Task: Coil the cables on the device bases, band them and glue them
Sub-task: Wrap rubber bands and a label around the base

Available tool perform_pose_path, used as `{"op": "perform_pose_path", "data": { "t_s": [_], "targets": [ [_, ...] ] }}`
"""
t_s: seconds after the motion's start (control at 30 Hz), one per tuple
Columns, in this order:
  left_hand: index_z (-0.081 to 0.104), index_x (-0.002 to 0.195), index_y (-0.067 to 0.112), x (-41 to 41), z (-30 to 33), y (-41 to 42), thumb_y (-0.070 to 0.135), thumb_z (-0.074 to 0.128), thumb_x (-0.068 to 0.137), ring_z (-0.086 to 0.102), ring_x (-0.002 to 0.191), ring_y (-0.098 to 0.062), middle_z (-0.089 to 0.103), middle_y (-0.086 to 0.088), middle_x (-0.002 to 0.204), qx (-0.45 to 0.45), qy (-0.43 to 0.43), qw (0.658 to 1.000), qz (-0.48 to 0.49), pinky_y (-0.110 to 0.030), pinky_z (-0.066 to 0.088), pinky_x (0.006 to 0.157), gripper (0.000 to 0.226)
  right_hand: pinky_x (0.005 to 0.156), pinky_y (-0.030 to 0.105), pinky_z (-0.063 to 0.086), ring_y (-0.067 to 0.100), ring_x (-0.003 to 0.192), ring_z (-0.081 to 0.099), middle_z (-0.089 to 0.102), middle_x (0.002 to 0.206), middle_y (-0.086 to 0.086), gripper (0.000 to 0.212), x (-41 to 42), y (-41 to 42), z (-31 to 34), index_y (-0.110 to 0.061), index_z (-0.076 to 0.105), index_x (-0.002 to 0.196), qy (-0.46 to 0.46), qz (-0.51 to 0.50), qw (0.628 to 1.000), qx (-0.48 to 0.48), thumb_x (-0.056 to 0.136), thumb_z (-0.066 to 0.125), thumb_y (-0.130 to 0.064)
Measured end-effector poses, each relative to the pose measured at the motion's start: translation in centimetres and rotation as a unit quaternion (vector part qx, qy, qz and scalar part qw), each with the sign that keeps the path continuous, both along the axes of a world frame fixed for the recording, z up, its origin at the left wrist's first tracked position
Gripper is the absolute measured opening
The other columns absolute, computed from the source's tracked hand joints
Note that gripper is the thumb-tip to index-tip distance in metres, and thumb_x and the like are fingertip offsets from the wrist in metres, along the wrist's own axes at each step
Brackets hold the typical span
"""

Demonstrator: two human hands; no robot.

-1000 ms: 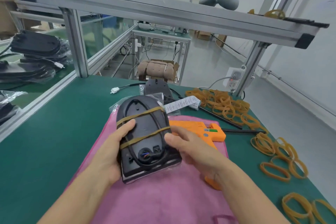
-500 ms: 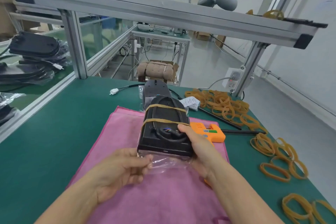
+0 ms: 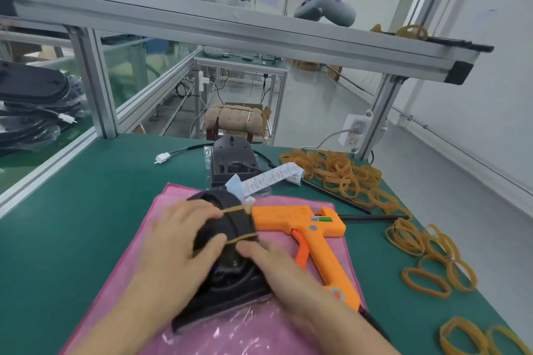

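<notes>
Both hands grip the black device base (image 3: 227,282) on the pink cloth (image 3: 121,282) near the bench's front edge: left hand (image 3: 178,242) over its banded top, right hand (image 3: 277,265) on its right side.

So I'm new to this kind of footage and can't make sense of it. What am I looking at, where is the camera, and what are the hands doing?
There is no machine here, only a person at a workbench. The one camera sits on their head and looks forward and down, so you see their own arms. The left hand and right hand both rest on a black device base, which lies on a pink cloth over the green table. Two rubber bands cross the base. How firmly the blurred hands grip is hard to say. An orange glue gun lies beside it on the right, untouched. Loose bands are scattered on the right, and a second base sits further back.
</notes>
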State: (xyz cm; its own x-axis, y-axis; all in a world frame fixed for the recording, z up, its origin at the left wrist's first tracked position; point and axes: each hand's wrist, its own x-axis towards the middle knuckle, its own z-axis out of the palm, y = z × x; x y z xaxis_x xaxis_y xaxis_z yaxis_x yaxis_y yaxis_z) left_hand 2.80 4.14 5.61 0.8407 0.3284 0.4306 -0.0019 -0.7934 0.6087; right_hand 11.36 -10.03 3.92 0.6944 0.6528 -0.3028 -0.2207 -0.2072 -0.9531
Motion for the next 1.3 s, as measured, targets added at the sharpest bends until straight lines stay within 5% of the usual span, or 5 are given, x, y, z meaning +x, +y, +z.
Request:
{"op": "perform_pose_path", "data": {
  "t_s": [0.27, 0.4, 0.6, 0.9, 1.3],
  "targets": [
    [0.073, 0.094, 0.029, 2.7, -1.9, -0.6, 0.028, 0.057, 0.083, 0.047, 0.109, -0.006, 0.062, 0.026, 0.102, 0.038, 0.097, 0.990, -0.093, -0.030, 0.037, 0.099, 0.019, 0.055, 0.032, 0.031, 0.019, 0.064, 0.042, 0.047, 0.060, 0.001, 0.041, 5.0, -0.6, 1.6, -0.017, 0.047, 0.059, -0.396, 0.043, 0.873, -0.282, 0.095, 0.045, -0.036],
    [0.071, 0.083, 0.028, 5.4, -0.3, 0.1, 0.019, 0.066, 0.084, 0.058, 0.091, -0.004, 0.068, 0.018, 0.087, -0.032, 0.075, 0.996, -0.046, -0.030, 0.046, 0.086, 0.010, 0.089, 0.033, 0.045, 0.019, 0.100, 0.059, 0.069, 0.104, 0.003, 0.025, 11.8, 2.1, 3.6, -0.012, 0.071, 0.105, -0.269, -0.090, 0.942, -0.179, 0.096, 0.051, -0.022],
    [0.073, 0.096, 0.019, 12.6, 1.8, 2.7, 0.008, 0.063, 0.085, 0.061, 0.090, -0.015, 0.066, 0.008, 0.088, -0.106, 0.079, 0.991, 0.007, -0.026, 0.046, 0.079, 0.019, 0.069, 0.025, 0.053, 0.016, 0.078, 0.064, 0.070, 0.085, 0.007, 0.025, 16.4, 6.1, 2.3, -0.006, 0.064, 0.107, 0.039, -0.161, 0.976, -0.141, 0.090, 0.064, -0.024],
    [0.052, 0.136, 0.012, 17.8, 1.1, 3.4, 0.010, 0.066, 0.088, 0.055, 0.115, -0.014, 0.061, -0.001, 0.125, -0.175, 0.145, 0.971, -0.077, -0.024, 0.041, 0.095, 0.050, 0.060, 0.019, 0.055, 0.017, 0.081, 0.066, 0.067, 0.089, 0.008, 0.021, 17.2, 2.2, 2.7, -0.015, 0.066, 0.087, -0.110, -0.214, 0.969, 0.055, 0.088, 0.061, 0.005],
    [0.071, 0.073, 0.014, 18.8, 1.2, 0.5, -0.005, 0.073, 0.075, 0.062, 0.067, -0.015, 0.069, -0.006, 0.070, -0.380, 0.051, 0.921, -0.076, -0.022, 0.051, 0.065, 0.019, 0.089, 0.035, 0.054, 0.012, 0.101, 0.062, 0.064, 0.112, -0.004, 0.044, 14.9, 0.0, 2.7, -0.031, 0.060, 0.122, -0.266, -0.148, 0.952, 0.018, 0.082, 0.073, -0.016]
  ]
}}
